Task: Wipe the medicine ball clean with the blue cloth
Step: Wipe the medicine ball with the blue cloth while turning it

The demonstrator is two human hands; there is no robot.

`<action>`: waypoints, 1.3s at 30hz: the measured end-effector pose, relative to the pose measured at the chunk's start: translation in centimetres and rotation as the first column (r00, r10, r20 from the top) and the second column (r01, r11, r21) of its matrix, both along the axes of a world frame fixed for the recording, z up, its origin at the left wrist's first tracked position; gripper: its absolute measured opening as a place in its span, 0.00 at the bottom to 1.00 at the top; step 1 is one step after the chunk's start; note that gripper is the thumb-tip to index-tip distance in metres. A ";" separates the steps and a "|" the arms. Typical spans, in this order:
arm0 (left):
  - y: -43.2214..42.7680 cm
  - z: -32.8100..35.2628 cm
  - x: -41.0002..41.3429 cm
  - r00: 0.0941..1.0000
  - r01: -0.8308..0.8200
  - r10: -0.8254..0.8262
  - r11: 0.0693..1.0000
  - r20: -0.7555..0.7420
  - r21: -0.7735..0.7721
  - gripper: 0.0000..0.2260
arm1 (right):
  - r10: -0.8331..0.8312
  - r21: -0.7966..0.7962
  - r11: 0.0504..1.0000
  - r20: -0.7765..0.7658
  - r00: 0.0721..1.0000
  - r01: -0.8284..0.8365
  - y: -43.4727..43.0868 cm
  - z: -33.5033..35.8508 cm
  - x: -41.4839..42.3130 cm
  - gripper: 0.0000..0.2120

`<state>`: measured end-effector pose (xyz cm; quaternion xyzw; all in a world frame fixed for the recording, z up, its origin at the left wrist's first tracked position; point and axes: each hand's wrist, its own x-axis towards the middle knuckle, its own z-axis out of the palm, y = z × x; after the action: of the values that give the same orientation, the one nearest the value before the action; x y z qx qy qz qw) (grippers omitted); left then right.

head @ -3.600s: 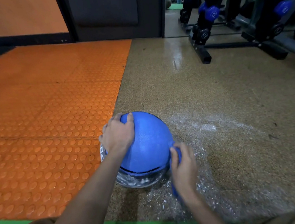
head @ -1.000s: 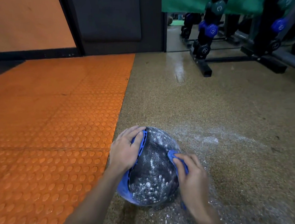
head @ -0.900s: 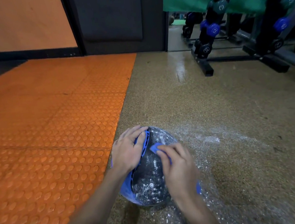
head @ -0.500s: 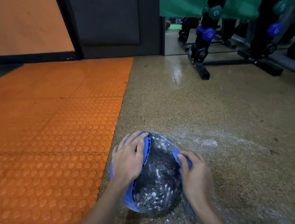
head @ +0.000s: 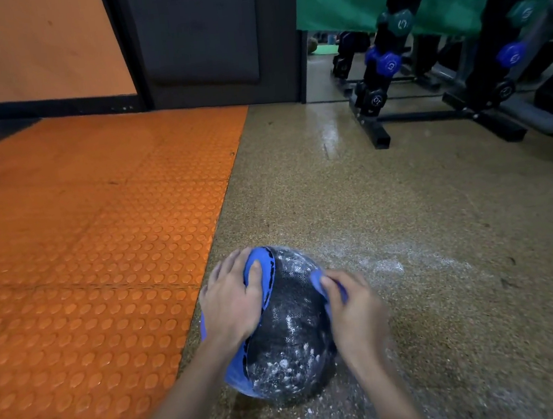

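Right hand (head: 355, 310) slid cloth (head: 316, 280) up the ball (head: 292, 331).

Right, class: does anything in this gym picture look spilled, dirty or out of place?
Yes. White powder speckles the black side of the medicine ball and lies scattered on the floor to its right, like a spill. The right hand holds the blue cloth against the ball.

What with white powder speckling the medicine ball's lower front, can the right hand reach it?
Probably yes. The right hand grips the blue cloth against the medicine ball just above those specks, and nothing lies between; the left hand rests on the other side.
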<state>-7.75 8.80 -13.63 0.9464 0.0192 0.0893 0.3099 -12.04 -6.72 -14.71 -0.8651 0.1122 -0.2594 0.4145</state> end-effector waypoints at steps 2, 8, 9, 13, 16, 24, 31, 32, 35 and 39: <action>0.2 -0.1 -0.1 1.000 0.001 -0.001 1.000 0.007 -0.010 0.29 | 0.123 -0.228 0.969 0.136 0.983 -0.090 2.3 2.4 0.9 0.10; 1.3 0.2 -0.7 1.000 0.013 -0.012 0.997 0.009 -0.076 0.28 | 0.110 0.026 0.994 -0.015 0.994 -0.109 -0.4 -0.3 1.0 0.10; 1.3 0.2 -0.8 1.000 0.008 -0.007 0.997 0.011 -0.074 0.28 | 0.059 0.103 0.993 -0.069 0.996 -0.051 -1.3 -0.9 0.6 0.10; 0.4 -0.1 -0.6 1.000 0.002 -0.002 1.000 0.016 -0.009 0.28 | 0.057 -0.077 0.996 0.023 0.998 -0.055 1.3 1.6 0.7 0.07; -0.2 -0.3 -0.5 1.000 0.008 -0.009 1.000 0.013 0.025 0.30 | 0.160 -0.356 0.926 0.073 0.984 -0.124 3.7 3.5 2.0 0.08; -0.1 0.2 -0.9 0.998 0.057 -0.057 0.997 -0.008 0.050 0.27 | -0.067 0.154 0.983 -0.199 0.978 0.099 -1.5 0.3 0.4 0.09; -1.1 0.3 -1.5 0.999 0.038 -0.038 0.994 -0.006 0.102 0.24 | 0.122 -0.235 0.961 -0.125 0.985 -0.149 2.4 4.2 1.8 0.11; -0.9 0.2 -1.6 0.999 0.044 -0.045 0.995 0.009 0.088 0.26 | 0.109 -0.184 0.975 -0.092 0.990 -0.124 1.5 3.6 1.7 0.10; -0.3 0.1 -1.7 0.998 0.055 -0.056 0.998 0.037 0.044 0.27 | -0.016 0.017 1.000 -0.207 0.978 0.020 -1.8 1.2 1.1 0.10; -0.8 0.4 -1.9 0.998 0.052 -0.054 0.996 0.026 0.068 0.28 | -0.043 -0.071 0.997 -0.257 0.966 0.025 -1.3 1.9 0.8 0.10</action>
<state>-9.65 8.03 -13.25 0.9552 -0.0134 0.0946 0.2802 -11.28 -8.00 -12.78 -0.9028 0.1713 -0.1554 0.3626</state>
